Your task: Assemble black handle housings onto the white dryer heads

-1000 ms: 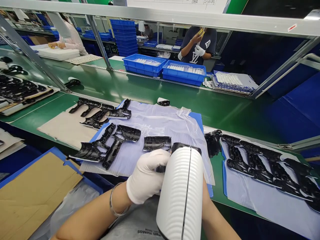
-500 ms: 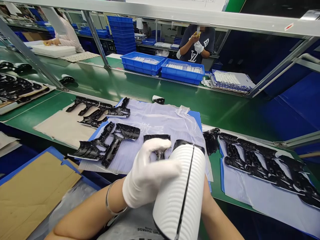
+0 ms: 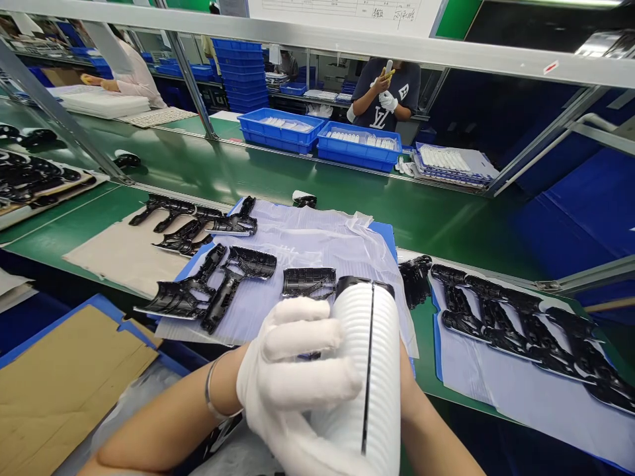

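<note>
The white ribbed housing (image 3: 370,370) sits closed in my gloved left grip (image 3: 292,370) above the desk (image 3: 426,377), near the black moulded shell (image 3: 307,282); my right grip is hidden, state unknown, and a slipping glove could drop the housing onto the shell.

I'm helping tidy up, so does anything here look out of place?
Yes, one thing does. A black plastic part seems to sit on the bare green bench, between two sheets. It looks odd because most of the other black parts lie on plastic sheets.
</note>
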The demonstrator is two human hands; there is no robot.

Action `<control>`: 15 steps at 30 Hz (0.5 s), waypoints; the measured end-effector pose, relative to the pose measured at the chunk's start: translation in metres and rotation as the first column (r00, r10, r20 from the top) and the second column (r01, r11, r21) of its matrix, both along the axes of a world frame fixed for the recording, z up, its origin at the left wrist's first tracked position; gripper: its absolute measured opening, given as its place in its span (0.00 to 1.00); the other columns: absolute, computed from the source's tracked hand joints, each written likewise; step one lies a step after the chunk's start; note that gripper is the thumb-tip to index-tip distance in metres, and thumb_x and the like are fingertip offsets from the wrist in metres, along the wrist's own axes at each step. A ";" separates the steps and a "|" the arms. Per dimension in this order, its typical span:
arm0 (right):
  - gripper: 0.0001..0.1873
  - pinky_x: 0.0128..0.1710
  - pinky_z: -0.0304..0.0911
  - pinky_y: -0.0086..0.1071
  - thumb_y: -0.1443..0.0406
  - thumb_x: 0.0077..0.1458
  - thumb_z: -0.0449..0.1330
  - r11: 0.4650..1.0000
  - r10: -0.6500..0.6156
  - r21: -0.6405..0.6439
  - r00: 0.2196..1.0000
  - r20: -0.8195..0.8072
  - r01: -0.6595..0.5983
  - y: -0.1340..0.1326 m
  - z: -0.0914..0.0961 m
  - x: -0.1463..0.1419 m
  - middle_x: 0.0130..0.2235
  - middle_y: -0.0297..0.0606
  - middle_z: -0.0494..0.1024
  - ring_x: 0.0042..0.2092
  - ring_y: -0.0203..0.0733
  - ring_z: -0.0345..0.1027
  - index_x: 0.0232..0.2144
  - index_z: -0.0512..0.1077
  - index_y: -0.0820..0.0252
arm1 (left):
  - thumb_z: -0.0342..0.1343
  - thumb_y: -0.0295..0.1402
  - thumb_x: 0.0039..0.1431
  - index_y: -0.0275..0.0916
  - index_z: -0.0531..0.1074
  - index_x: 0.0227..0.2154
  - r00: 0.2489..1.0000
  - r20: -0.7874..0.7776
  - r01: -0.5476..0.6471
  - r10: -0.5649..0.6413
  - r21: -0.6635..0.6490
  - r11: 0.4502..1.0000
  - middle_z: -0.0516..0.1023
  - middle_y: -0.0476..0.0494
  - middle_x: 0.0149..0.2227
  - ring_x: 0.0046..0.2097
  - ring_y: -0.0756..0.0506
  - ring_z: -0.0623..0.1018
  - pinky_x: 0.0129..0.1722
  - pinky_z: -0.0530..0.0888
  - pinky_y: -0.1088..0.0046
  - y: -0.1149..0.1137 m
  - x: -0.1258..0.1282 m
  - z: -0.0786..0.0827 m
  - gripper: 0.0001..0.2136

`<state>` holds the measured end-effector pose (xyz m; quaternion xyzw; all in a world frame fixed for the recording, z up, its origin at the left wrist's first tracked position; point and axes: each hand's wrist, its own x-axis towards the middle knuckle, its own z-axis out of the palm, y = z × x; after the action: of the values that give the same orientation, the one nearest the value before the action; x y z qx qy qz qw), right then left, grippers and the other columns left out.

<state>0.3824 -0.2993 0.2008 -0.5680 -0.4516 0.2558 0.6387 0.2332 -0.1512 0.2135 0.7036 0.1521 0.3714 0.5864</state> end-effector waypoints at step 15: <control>0.29 0.18 0.65 0.24 0.41 0.53 0.63 0.712 0.341 -0.091 0.455 -0.823 -0.697 -0.002 0.007 0.004 0.25 0.38 0.77 0.19 0.34 0.69 0.36 0.68 0.61 | 0.73 0.39 0.43 0.40 0.73 0.51 0.916 -0.113 0.359 -0.385 -0.202 0.911 0.82 0.41 0.44 0.43 0.39 0.81 0.43 0.77 0.66 0.015 0.020 0.042 0.31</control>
<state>0.3868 -0.3016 0.2082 -0.3569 -0.2303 0.7451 0.5142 0.2534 -0.1359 0.2553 0.6906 0.0913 0.1835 0.6936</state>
